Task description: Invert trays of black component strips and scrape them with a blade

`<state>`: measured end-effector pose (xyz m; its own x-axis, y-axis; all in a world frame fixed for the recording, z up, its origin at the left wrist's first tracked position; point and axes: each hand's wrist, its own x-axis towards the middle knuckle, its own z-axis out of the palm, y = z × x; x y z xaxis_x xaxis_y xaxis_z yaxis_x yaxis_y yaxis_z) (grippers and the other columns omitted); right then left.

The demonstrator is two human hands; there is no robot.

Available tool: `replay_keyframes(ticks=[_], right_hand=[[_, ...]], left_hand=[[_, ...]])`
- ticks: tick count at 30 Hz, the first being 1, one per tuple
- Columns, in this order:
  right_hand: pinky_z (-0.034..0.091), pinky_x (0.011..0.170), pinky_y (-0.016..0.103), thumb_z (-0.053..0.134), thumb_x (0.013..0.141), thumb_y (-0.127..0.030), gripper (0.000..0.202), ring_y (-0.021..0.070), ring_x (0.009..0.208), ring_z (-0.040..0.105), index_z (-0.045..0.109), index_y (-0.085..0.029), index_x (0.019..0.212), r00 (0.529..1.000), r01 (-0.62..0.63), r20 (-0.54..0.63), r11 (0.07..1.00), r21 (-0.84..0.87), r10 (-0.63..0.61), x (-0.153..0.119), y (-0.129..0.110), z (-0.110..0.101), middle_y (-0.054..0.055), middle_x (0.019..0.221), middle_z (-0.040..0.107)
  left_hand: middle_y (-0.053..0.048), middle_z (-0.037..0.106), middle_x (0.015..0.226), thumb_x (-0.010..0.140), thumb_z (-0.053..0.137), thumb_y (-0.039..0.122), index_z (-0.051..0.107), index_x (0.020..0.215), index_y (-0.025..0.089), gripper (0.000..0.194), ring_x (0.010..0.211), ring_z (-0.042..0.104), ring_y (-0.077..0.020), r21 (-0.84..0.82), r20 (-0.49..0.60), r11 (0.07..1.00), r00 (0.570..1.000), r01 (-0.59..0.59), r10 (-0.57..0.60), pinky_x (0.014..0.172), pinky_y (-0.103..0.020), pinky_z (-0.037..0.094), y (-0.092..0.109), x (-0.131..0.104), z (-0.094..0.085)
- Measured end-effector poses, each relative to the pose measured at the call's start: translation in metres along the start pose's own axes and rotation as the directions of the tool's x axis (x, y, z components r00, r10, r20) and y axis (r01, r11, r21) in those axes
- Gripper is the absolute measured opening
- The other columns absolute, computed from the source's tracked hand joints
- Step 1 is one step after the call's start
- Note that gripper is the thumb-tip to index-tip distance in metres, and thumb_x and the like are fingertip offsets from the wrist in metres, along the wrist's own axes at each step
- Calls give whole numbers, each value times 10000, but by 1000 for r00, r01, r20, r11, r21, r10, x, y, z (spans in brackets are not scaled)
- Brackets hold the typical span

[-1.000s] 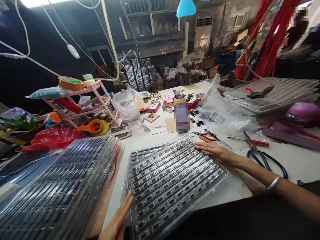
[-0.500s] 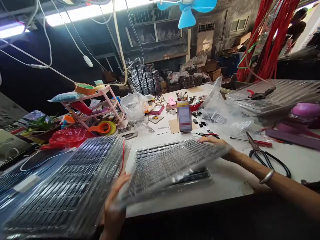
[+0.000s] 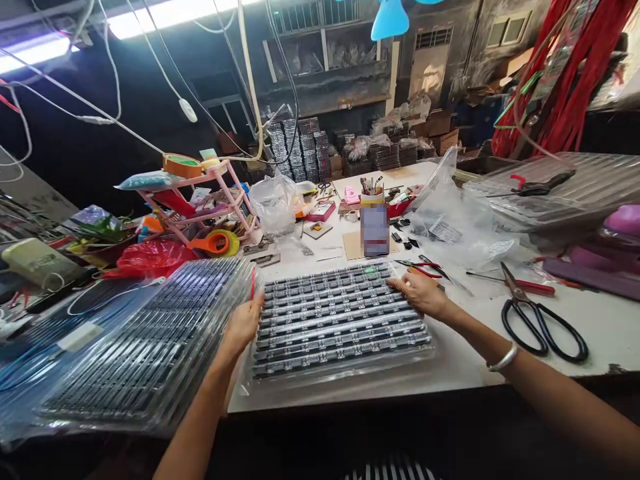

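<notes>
A clear plastic tray (image 3: 335, 320) filled with rows of small dark electronic parts lies flat on the white table (image 3: 465, 360) in front of me. My left hand (image 3: 243, 325) grips the tray's left edge. My right hand (image 3: 420, 291) holds its far right corner, with a silver bangle (image 3: 503, 358) on that wrist. To the left, a stack of similar filled trays (image 3: 150, 340) rests tilted at the table's left side.
Black-handled scissors (image 3: 543, 327) and red-handled pliers (image 3: 515, 283) lie to the right. Clear plastic bags (image 3: 450, 220), a pen cup (image 3: 373, 197), a pink rack (image 3: 195, 200) with tape rolls, a red bag (image 3: 150, 257) and more empty trays (image 3: 565, 190) crowd the back.
The tray was lifted and swung at an angle half a second ago; now it lies flat and square to me, with both hands at its left and right ends.
</notes>
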<state>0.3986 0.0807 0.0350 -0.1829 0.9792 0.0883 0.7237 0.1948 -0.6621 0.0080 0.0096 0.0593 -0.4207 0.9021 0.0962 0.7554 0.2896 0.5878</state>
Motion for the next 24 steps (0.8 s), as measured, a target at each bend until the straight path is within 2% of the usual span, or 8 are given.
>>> replay_keyframes(ticks=[3, 6, 8, 10, 14, 17, 20, 24], right_hand=[[410, 623, 299, 426, 836, -616, 563, 250, 733, 618, 643, -116, 978, 997, -66, 24, 996, -67, 68, -9, 6, 13, 113, 751, 662], [416, 647, 320, 393, 851, -611, 738, 269, 729, 622, 438, -83, 1364, 992, -113, 36, 988, -106, 117, -27, 10, 17, 98, 728, 659], [409, 593, 303, 356, 853, -635, 802, 228, 577, 581, 313, -104, 1452, 990, -121, 72, 991, -58, 125, -47, 14, 18, 9, 570, 587], [392, 529, 282, 332, 842, -664, 825, 195, 486, 522, 302, -121, 1462, 989, -127, 76, 991, 33, 124, -69, 18, 19, -38, 499, 517], [421, 556, 273, 353, 834, -657, 765, 177, 532, 543, 453, -135, 1385, 993, -108, 61, 990, 90, 103, -98, 20, 22, -9, 588, 593], [430, 549, 275, 384, 821, -658, 732, 179, 531, 554, 534, -148, 1325, 993, -100, 71, 992, 76, 94, -98, 17, 23, -3, 588, 600], [450, 560, 282, 393, 834, -633, 674, 194, 566, 594, 574, -173, 1292, 995, -98, 0, 993, 62, 98, -94, 14, 24, 12, 617, 626], [483, 586, 296, 417, 871, -559, 545, 220, 646, 647, 622, -214, 1240, 993, -64, -95, 996, 57, 70, -89, 17, 28, 33, 683, 683]], left_hand=[[-151, 644, 589, 802, 404, 590, 630, 572, 161, 537, 747, 664, -349, 92, 58, 994, 997, 54, -59, 735, -448, 478, -9, -6, 17], [-204, 710, 886, 821, 390, 569, 698, 872, 107, 558, 953, 653, -367, 113, 77, 992, 995, 61, -70, 856, -470, 462, -17, -22, 20], [-181, 658, 1155, 839, 378, 542, 624, 1148, 102, 591, 1103, 603, -317, 93, 85, 995, 996, 34, -42, 942, -428, 440, -24, -42, 18], [-125, 545, 1343, 861, 352, 506, 508, 1309, 118, 613, 1244, 506, -243, 61, 96, 998, 995, -9, 3, 1038, -364, 379, -31, -63, 16], [-81, 468, 1413, 892, 319, 498, 470, 1345, 108, 616, 1340, 383, -179, -72, 101, 994, 991, -83, 90, 1132, -331, 257, -44, -88, 16], [-86, 460, 1415, 905, 326, 489, 461, 1351, 107, 603, 1344, 375, -183, -121, 103, 989, 990, -83, 95, 1149, -359, 226, -47, -87, 16], [-76, 451, 1420, 911, 341, 470, 466, 1350, 129, 570, 1352, 362, -183, -147, 96, 986, 992, -73, 87, 1155, -375, 210, -46, -84, 17], [-96, 511, 1365, 890, 370, 469, 533, 1291, 101, 567, 1310, 427, -205, -192, 57, 980, 997, -46, 58, 1133, -371, 267, -43, -82, 20]])
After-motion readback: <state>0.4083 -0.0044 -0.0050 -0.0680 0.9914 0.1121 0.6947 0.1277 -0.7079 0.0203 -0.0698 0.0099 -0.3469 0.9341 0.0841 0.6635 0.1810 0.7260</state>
